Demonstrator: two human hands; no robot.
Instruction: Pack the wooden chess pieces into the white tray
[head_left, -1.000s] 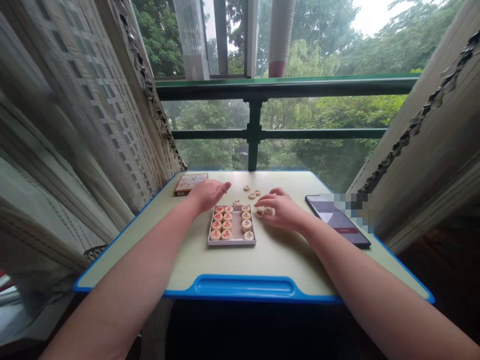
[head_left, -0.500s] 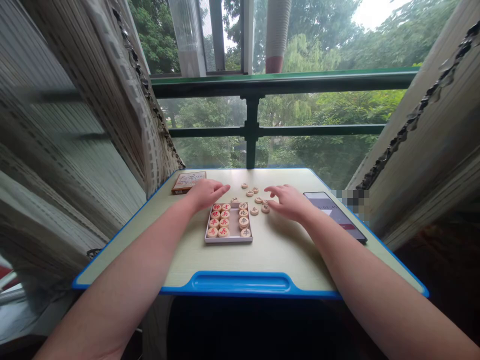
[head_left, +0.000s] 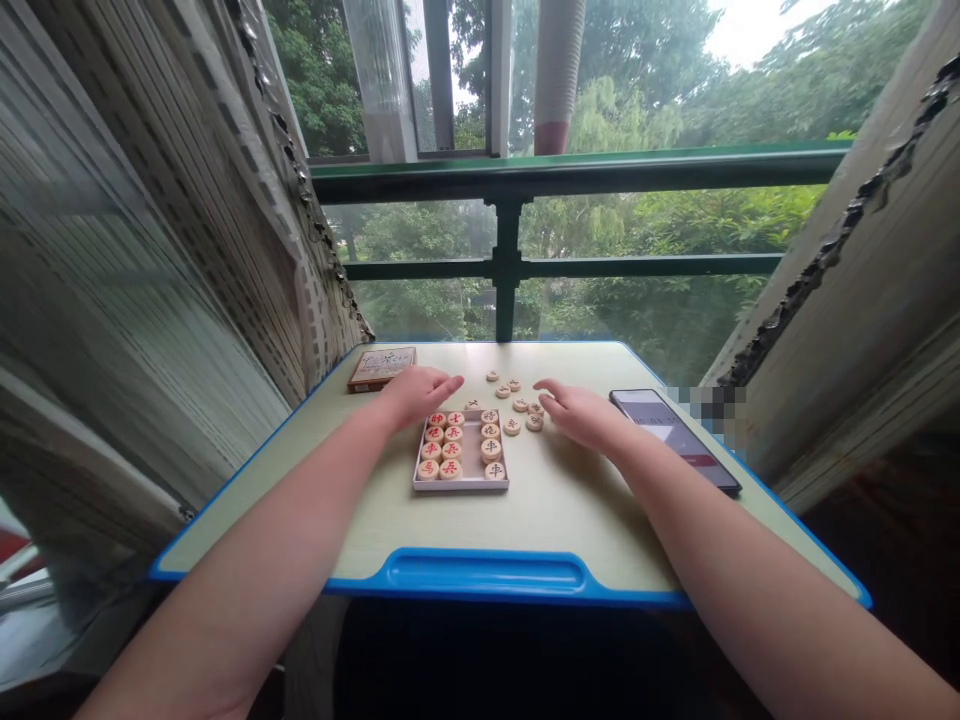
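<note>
My left hand (head_left: 420, 394) hovers by the far left corner of a shallow white box (head_left: 471, 486), fingers stretched to the right and holding nothing visible. Inside the box, red-marked Chinese chess pieces (head_left: 451, 451) fill two columns on the left. Dark-marked pieces (head_left: 491, 450) form a column along its right wall, with a bare strip of box floor between. Several loose chess pieces (head_left: 520, 405) lie scattered beyond and to the right of the box. My right hand (head_left: 581, 412) is beside the rightmost ones, index finger and thumb apart, with nothing seen between them; its other fingers are partly hidden.
A flat brown patterned box lid (head_left: 381, 368) lies at the far left of the table. To the right of my right arm is a phone (head_left: 675, 440). The table (head_left: 360, 540) has a blue raised edge; curtains hang on both sides, with a green railing (head_left: 585, 178) behind.
My right thumb has drawn up and back a little, so a loose piece beside it shows more fully. The left hand stays nearly in place. The whole view has shifted slightly.
</note>
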